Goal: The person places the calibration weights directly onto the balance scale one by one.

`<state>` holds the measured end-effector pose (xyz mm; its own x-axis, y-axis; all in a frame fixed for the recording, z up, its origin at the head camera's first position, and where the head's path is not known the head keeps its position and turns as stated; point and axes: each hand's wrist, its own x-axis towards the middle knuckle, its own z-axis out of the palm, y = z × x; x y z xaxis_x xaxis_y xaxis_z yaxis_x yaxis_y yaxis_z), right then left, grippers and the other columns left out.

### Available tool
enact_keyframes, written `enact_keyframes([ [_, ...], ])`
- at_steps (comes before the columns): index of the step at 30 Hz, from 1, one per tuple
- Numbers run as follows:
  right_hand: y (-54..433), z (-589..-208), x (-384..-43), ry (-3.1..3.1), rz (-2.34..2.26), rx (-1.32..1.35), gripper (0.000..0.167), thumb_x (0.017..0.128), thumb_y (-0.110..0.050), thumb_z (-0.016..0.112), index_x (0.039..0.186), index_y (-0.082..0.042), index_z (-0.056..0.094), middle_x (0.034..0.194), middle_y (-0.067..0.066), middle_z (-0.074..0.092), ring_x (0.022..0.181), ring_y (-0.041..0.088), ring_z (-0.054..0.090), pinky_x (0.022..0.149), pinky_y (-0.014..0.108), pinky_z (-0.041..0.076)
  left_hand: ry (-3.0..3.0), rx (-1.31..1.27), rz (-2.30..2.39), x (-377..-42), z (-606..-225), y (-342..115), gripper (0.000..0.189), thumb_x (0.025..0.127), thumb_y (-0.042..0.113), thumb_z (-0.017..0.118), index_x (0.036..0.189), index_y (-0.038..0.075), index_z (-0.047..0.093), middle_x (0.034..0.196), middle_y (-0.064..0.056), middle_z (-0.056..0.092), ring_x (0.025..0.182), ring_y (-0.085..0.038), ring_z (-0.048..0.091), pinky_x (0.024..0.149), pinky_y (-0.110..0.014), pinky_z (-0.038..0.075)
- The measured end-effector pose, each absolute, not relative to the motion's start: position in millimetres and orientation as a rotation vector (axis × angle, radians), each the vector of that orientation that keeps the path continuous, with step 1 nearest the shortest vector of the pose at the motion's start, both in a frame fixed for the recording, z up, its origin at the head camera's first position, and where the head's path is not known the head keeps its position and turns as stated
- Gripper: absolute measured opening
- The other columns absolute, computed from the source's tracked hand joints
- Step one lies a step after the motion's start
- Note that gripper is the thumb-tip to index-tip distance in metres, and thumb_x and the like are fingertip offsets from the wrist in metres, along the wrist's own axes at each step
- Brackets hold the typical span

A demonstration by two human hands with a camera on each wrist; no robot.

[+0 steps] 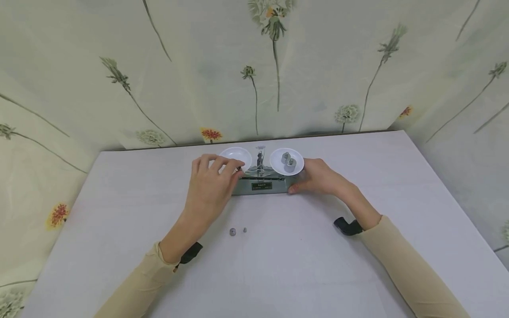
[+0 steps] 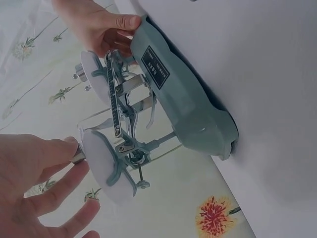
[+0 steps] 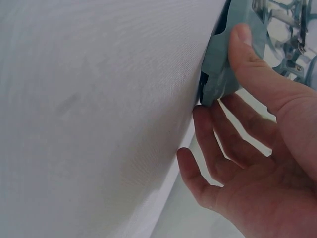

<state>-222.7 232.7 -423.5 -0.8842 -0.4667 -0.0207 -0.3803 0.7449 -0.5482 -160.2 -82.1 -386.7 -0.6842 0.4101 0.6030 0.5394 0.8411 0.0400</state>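
Note:
A teal balance scale (image 1: 279, 186) stands toward the back of the table, with a white pan on each side. Over the left pan (image 1: 237, 152), my left hand (image 1: 210, 181) pinches a small metal weight (image 2: 78, 155) between thumb and index finger, right at the pan's edge in the left wrist view. My right hand (image 1: 321, 176) grips the right end of the base, its thumb (image 3: 242, 49) on the front face and other fingers behind. Two metal weights, a larger one (image 1: 290, 165) and a smaller one (image 1: 285, 157), sit on the right pan (image 1: 299, 160).
Two more small weights, one larger (image 1: 232, 232) and one tiny (image 1: 245, 229), lie on the white table (image 1: 278, 269) in front of the scale. Behind the table's back edge hangs a flower-printed cloth (image 1: 222, 97). Black straps (image 1: 347, 226) show at both wrists.

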Motion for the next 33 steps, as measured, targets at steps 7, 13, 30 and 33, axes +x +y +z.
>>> enact_keyframes([
  [7, 233.3, -425.1, -223.3, 2.775, -0.829, -0.673, 0.083, 0.076, -0.024, 0.099, 0.147, -0.005, 0.061, 0.145, 0.018, 0.07, 0.145, 0.044, 0.058, 0.123, 0.061, 0.043, -2.443, -0.675, -0.307, -162.9, -387.2, -83.1, 0.015, 0.105, 0.025, 0.072, 0.117, 0.017, 0.075, 0.107, -0.007, 0.08, 0.117, -0.037, 0.066, 0.1, -0.053, 0.05],
  [13, 232.9, -424.1, -221.6, 2.777, -0.831, -0.675, 0.083, 0.077, -0.024, 0.099, 0.147, -0.004, 0.06, 0.145, 0.019, 0.069, 0.145, 0.045, 0.057, 0.123, 0.062, 0.043, -2.457, -0.664, -0.323, -165.4, -386.3, -82.1, 0.015, 0.106, 0.023, 0.071, 0.118, 0.017, 0.076, 0.108, -0.008, 0.08, 0.118, -0.037, 0.065, 0.1, -0.053, 0.049],
  [30, 232.6, -423.7, -222.6, 2.767, -0.835, -0.666, 0.08, 0.078, -0.024, 0.098, 0.146, -0.005, 0.061, 0.144, 0.019, 0.07, 0.144, 0.044, 0.058, 0.123, 0.061, 0.043, -2.445, -0.667, -0.332, -170.3, -387.3, -81.3, 0.014, 0.106, 0.024, 0.07, 0.117, 0.018, 0.076, 0.107, -0.007, 0.079, 0.117, -0.038, 0.065, 0.1, -0.054, 0.049],
  [33, 232.7, -423.7, -223.0, 2.767, -0.839, -0.674, 0.081, 0.078, -0.025, 0.098, 0.146, -0.005, 0.061, 0.144, 0.019, 0.07, 0.145, 0.043, 0.058, 0.123, 0.061, 0.043, -2.442, -0.668, -0.348, -170.9, -387.8, -81.1, 0.012, 0.106, 0.022, 0.07, 0.115, 0.018, 0.077, 0.106, -0.006, 0.079, 0.117, -0.038, 0.065, 0.099, -0.053, 0.049],
])
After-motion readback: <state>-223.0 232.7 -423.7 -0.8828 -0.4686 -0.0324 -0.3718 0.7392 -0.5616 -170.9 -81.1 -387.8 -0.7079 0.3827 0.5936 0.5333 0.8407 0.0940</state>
